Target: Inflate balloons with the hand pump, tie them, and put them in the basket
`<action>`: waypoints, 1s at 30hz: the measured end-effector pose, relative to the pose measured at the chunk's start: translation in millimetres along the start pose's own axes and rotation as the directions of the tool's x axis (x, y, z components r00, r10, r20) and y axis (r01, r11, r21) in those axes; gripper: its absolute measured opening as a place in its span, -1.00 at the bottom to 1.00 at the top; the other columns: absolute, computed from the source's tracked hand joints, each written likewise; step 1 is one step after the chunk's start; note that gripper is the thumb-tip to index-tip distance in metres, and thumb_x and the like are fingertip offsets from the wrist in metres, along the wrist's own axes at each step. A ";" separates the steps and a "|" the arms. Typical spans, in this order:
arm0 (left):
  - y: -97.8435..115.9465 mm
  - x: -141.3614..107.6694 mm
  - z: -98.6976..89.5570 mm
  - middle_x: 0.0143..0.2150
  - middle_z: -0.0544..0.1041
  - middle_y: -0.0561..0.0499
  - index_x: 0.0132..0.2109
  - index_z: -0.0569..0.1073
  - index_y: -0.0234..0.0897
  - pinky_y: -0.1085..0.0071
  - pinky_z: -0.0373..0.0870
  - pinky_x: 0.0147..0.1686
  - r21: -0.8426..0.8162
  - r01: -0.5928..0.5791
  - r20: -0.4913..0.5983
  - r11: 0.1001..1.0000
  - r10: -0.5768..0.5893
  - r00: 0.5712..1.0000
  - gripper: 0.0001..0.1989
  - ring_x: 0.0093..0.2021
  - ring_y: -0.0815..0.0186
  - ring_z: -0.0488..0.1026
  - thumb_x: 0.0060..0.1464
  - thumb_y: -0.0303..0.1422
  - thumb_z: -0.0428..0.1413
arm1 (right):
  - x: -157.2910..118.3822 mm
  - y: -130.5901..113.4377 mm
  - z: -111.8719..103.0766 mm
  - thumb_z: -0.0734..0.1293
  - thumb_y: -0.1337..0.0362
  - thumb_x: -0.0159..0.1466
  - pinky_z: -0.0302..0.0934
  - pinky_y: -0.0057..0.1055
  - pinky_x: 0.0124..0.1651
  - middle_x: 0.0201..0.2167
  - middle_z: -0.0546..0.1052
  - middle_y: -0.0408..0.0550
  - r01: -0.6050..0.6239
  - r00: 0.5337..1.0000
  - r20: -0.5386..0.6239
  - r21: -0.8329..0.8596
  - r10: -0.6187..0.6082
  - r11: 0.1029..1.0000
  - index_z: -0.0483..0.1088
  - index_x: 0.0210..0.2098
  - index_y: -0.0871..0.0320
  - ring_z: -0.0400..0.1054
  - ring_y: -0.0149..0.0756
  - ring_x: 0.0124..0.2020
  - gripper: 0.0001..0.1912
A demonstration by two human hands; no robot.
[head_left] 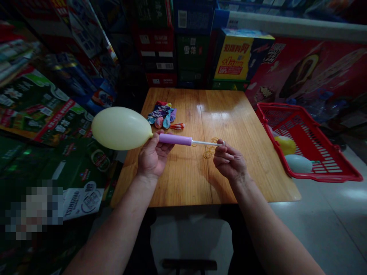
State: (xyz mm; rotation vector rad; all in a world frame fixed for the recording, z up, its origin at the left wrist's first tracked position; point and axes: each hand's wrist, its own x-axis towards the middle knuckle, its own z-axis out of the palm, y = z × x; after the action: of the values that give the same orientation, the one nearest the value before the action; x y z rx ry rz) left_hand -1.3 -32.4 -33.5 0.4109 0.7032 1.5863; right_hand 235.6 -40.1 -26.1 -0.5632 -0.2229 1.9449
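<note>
A purple balloon pump lies level above the wooden table. On its left end sits an inflated pale yellow balloon, its neck over the nozzle. My left hand is closed round the nozzle end, thumb at the balloon's neck. My right hand grips the end of the pump's white rod, which is drawn out of the barrel. Beyond my left hand, a heap of uninflated balloons in several colours lies on the table. Thin yellow rubber bands lie below the rod.
To the right of the table stands a red plastic basket holding a yellow balloon and a pale green balloon. Stacked cartons rise behind the table. Beer cartons crowd the left side.
</note>
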 end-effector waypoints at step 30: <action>0.1 -4.2 -4.8 0.08 0.58 -0.10 -0.12 0.55 -0.26 0.17 0.42 0.10 0.092 0.099 0.026 0.991 -0.102 0.994 -0.84 0.20 0.11 0.44 0.16 -0.33 0.22 | -1.1 32.5 7.2 0.24 -0.03 0.37 0.02 -0.44 -0.48 -0.59 0.38 -0.16 0.136 0.968 0.113 -0.987 -0.224 0.091 0.45 -0.42 0.15 0.24 -0.39 -0.54 -0.58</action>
State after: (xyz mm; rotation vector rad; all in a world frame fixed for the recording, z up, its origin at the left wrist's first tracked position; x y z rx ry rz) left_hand -3.8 -37.5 -36.4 0.4582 0.7632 1.4543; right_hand 206.3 -54.4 -32.5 -1.4028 -1.6165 1.2175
